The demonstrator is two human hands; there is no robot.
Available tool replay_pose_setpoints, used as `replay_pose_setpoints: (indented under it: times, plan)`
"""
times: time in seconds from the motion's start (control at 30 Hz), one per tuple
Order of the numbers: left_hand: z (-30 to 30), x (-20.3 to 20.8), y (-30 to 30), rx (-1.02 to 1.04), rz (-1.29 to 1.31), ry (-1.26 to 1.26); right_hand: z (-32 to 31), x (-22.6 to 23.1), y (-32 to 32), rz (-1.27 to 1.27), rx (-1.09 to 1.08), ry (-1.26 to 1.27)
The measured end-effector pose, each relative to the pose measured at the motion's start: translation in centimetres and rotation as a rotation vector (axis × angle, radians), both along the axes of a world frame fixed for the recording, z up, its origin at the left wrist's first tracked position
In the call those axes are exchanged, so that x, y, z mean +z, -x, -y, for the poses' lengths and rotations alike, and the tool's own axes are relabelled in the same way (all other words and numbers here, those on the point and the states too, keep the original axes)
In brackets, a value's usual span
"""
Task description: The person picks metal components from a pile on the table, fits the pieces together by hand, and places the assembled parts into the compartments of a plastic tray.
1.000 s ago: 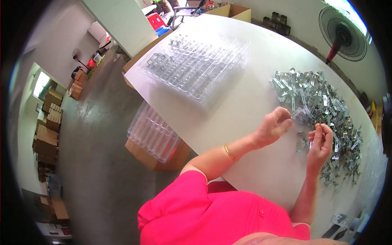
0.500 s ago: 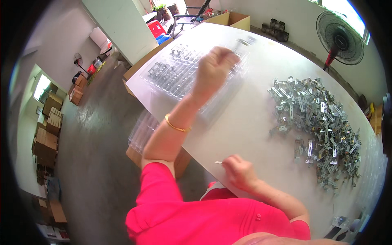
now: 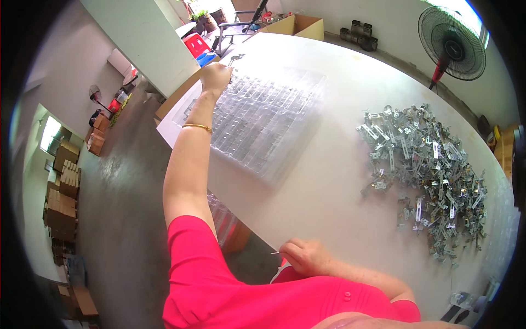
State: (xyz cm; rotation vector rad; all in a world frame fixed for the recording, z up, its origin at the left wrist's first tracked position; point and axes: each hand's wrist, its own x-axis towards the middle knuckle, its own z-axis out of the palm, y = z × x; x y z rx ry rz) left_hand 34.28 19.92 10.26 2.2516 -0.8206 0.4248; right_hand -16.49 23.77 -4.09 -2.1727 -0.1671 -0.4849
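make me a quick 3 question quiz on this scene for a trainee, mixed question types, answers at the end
1. Multiple choice: which is nearer the clear plastic trays?
a) the left hand
b) the right hand
c) both equally near

2. True or false: the pile of metal parts lies on the white table, to the right of the trays.

3. Short answer: what sticks out of the right hand?

Key:
1. a
2. True
3. A thin pale piece; it is too small to tell its exact kind.
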Motion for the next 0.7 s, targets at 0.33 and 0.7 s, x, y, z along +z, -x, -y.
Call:
replay_pose_setpoints:
  times: [0.33, 0.7]
  plan:
    - [2.6, -1.9, -3.4, 0.197, -0.044, -0.335, 0.3, 0.0, 0.2, -0.083, 0.038, -0.069]
    - [3.0, -2.6, -4.0, 0.265, -0.094, -0.478, 0.8, 0.7, 0.0, -0.121, 0.079, -0.1]
